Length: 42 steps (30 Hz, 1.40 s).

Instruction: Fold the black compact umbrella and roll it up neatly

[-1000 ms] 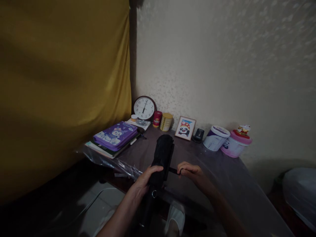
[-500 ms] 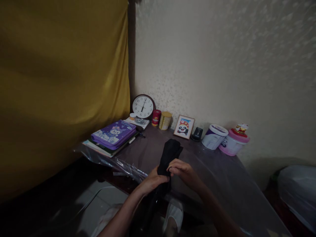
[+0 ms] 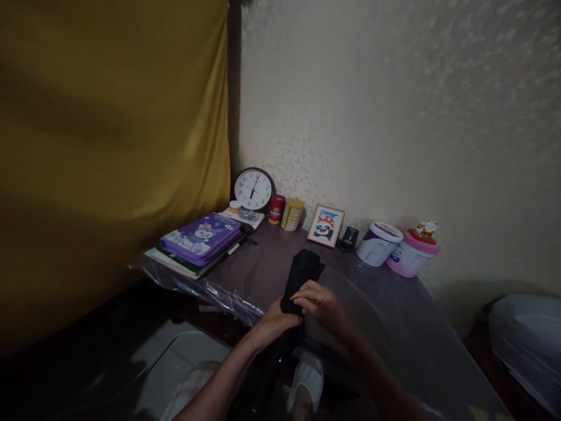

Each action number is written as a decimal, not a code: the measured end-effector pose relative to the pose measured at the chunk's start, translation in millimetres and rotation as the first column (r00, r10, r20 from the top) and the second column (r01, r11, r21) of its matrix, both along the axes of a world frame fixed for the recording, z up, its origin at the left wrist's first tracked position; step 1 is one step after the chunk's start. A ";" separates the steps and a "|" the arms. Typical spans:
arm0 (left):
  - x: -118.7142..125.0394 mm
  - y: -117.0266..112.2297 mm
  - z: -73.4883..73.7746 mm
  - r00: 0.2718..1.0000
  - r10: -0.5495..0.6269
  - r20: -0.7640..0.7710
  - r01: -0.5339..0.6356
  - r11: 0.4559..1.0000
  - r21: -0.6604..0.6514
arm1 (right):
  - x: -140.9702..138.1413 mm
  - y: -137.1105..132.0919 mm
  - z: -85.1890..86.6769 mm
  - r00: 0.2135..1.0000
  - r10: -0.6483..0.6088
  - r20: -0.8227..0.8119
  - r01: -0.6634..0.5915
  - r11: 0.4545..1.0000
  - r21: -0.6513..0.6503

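A folded black umbrella is held at a slant over the near edge of the table, its cloth end up and away from me. Below, a dark shiny shaft or handle runs down toward my lap. My left hand is wrapped round the umbrella's middle, thumb across the front. Just above the left thumb, my right hand pinches at the cloth with closed fingertips. Whether a strap or a fold is between those fingertips is too dark to make out.
On the plastic-covered table lie a purple case on books and a pen. Along the wall stand a clock, a red can, a yellow tin, a framed panda picture, a black stapler-like item and two tubs.
My right hand has shifted slightly left across the umbrella, its fingertips now lying over the cloth. The left hand keeps its hold in nearly the same place.
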<state>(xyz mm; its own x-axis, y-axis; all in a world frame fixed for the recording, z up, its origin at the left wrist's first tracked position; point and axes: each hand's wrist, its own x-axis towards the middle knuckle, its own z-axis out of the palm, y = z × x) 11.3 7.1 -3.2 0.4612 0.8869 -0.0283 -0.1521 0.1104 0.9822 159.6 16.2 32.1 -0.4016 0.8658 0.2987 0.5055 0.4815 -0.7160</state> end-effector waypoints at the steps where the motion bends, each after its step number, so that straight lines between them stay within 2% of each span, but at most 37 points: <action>1: 0.3 0.1 -0.2 1.000 0.012 -0.004 -0.012 1.000 0.003 | -0.2 0.1 0.2 1.000 -0.002 0.009 0.002 1.000 0.006; 5: 1.5 0.5 -3.5 0.998 0.054 0.010 -0.054 0.998 0.009 | -2.1 -1.4 0.0 0.995 -0.086 0.043 0.081 0.991 0.102; 8: 2.3 0.3 -5.8 0.998 0.032 0.055 -0.032 0.999 0.009 | -3.6 -3.9 -1.2 0.986 -0.160 0.054 0.150 0.977 0.154; 12: 2.6 0.6 -6.0 0.996 0.064 0.056 -0.063 0.998 -0.010 | -4.7 -4.7 -2.3 0.982 -0.167 0.083 0.152 0.975 0.160; 15: 2.0 1.6 -7.3 0.996 0.077 0.053 -0.077 0.997 -0.007 | -3.9 -2.7 0.3 0.986 -0.162 0.044 0.155 0.979 0.129; 18: 2.3 3.3 -12.5 0.996 0.065 0.065 -0.058 0.993 -0.100 | -0.6 -0.5 4.7 0.968 -0.227 -0.104 0.229 0.973 0.006; 20: 3.5 4.4 -16.3 0.995 0.067 0.068 -0.056 0.985 -0.162 | 1.1 0.0 5.8 0.949 -0.280 -0.148 0.278 0.960 -0.036; 25: 5.8 3.7 -16.7 0.991 0.094 0.098 -0.081 0.988 -0.130 | -3.2 -2.2 -1.2 0.974 -0.224 -0.018 0.225 0.969 0.100; 27: 4.9 1.9 -13.7 0.990 0.093 0.109 -0.079 0.989 -0.124 | -4.1 -1.4 -3.4 0.977 -0.214 -0.023 0.215 0.971 0.104; 30: 2.0 -0.3 -9.5 0.991 0.079 0.103 -0.062 0.985 -0.161 | 2.3 4.3 -4.0 0.947 -0.287 -0.145 0.284 0.958 -0.042; 32: 0.7 -0.7 -8.2 0.991 0.084 0.104 -0.063 0.980 -0.190 | 9.4 9.3 -5.1 0.866 -0.415 -0.278 0.377 0.908 -0.181; 34: 1.6 -0.3 -8.7 0.990 0.094 0.102 -0.072 0.976 -0.205 | 13.2 12.3 -8.5 0.751 -0.546 -0.371 0.461 0.836 -0.296; 36: 5.3 0.3 -10.9 0.993 0.088 0.081 -0.071 0.979 -0.189 | 10.2 11.7 -13.6 0.707 -0.603 -0.369 0.450 0.787 -0.423; 37: 8.1 0.3 -12.6 0.995 0.084 0.055 -0.074 0.983 -0.166 | 6.1 10.3 -15.9 0.724 -0.592 -0.355 0.400 0.779 -0.482; 39: 14.7 -1.2 -16.7 0.993 0.107 -0.039 -0.110 0.991 -0.076 | -4.6 7.4 -18.7 0.745 -0.524 -0.412 0.309 0.819 -0.483; 41: 21.0 -5.0 -21.2 0.968 0.184 -0.171 -0.174 0.982 0.069 | -13.5 7.1 -17.9 0.705 -0.526 -0.476 0.337 0.838 -0.428; 42: 23.4 -7.7 -23.2 0.946 0.215 -0.242 -0.188 0.973 0.131 | -15.6 8.6 -16.5 0.666 -0.565 -0.487 0.385 0.820 -0.424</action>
<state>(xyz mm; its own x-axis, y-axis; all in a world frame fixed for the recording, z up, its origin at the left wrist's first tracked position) 34.7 -0.5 -26.5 0.2623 0.9647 -0.0228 0.0947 -0.0022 0.9955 144.0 24.7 15.6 0.2568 0.9648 0.0568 0.0645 0.0415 -0.9971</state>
